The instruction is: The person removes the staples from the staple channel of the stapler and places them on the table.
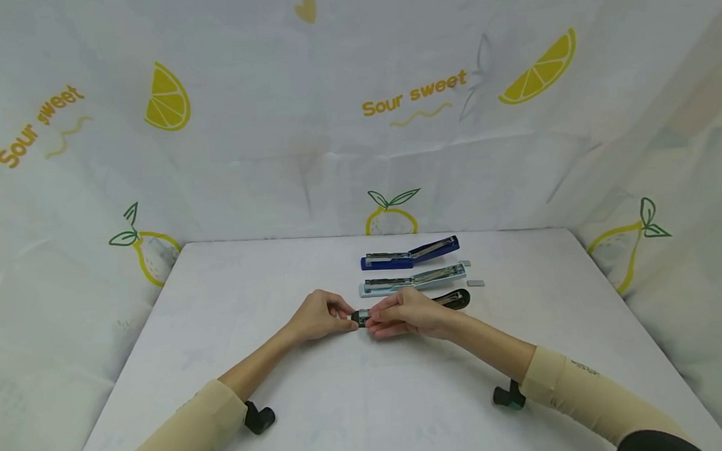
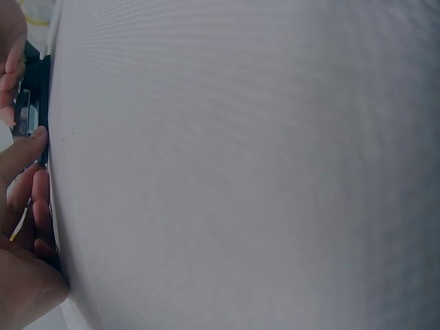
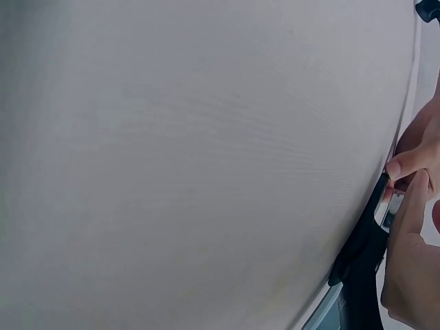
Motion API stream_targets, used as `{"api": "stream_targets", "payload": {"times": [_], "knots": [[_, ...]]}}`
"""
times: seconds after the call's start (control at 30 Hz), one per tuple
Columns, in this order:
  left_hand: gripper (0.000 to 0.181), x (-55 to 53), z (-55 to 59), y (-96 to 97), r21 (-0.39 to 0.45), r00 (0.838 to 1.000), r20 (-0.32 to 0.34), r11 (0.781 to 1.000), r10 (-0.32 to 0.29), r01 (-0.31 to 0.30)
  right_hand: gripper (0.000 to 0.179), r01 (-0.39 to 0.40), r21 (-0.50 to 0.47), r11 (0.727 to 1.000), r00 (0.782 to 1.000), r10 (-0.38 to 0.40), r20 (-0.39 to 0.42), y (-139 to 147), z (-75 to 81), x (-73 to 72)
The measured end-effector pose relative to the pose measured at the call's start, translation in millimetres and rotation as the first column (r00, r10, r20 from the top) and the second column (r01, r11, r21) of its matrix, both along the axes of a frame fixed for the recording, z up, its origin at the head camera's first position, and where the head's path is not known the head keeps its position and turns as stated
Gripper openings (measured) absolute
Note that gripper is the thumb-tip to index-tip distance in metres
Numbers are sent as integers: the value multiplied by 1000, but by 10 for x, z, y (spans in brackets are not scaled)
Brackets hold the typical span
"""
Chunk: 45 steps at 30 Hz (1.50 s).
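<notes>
A black stapler point(image 1: 453, 299) lies opened out flat on the white table, its middle hidden behind the right hand. My left hand point(image 1: 324, 316) pinches its left end between thumb and fingers; the left wrist view shows that thumb on the stapler's black base point(image 2: 44, 89). Over the metal staple channel point(image 1: 362, 315), my right hand point(image 1: 411, 313) brings its thumb and fingertips together on the stapler. I cannot tell whether a small piece is between those fingertips. In the right wrist view, the right hand point(image 3: 412, 275) reaches along the black stapler toward the left thumb.
Just behind, a light blue stapler point(image 1: 389, 289) and a dark blue stapler point(image 1: 387, 261) lie opened out in a row. Two small grey staple strips, a nearer one point(image 1: 476, 283) and a farther one point(image 1: 465, 263), lie at their right. A printed white curtain point(image 1: 273, 189) closes the back.
</notes>
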State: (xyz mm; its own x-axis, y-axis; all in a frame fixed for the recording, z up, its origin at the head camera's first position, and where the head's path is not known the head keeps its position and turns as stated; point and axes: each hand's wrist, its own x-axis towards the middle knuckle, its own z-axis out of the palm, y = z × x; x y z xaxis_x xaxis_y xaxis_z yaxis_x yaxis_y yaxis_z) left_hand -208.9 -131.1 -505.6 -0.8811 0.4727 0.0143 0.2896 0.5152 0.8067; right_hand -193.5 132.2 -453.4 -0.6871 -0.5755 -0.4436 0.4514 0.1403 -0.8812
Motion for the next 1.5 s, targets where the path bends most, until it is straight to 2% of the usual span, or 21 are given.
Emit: {"api": "stream_targets", "payload": {"times": [0.4,0.7,0.97,1.23,1.5], "knots": [[21,11,25,6,12,1000,10,1000,-8,8,36,40,-3,999,999,-40,-15,-37,-42,-11],[22,5,1,-16,11,1000,30,1000,6,-6,27,37,153,987,985,-11,-170,-202,-36,-14],[22,11,8,-8,25,1000,30,1000,0,-1,22,33,196,980,954,27,-298,-251,-59,-57],[21,12,6,-6,29,999,33,1000,-2,1,22,67,204,977,948,1,-318,-195,-34,-65],[22,12,0,5,23,1000,19,1000,3,-4,21,106,187,977,944,-40,-328,-59,93,-59]]}}
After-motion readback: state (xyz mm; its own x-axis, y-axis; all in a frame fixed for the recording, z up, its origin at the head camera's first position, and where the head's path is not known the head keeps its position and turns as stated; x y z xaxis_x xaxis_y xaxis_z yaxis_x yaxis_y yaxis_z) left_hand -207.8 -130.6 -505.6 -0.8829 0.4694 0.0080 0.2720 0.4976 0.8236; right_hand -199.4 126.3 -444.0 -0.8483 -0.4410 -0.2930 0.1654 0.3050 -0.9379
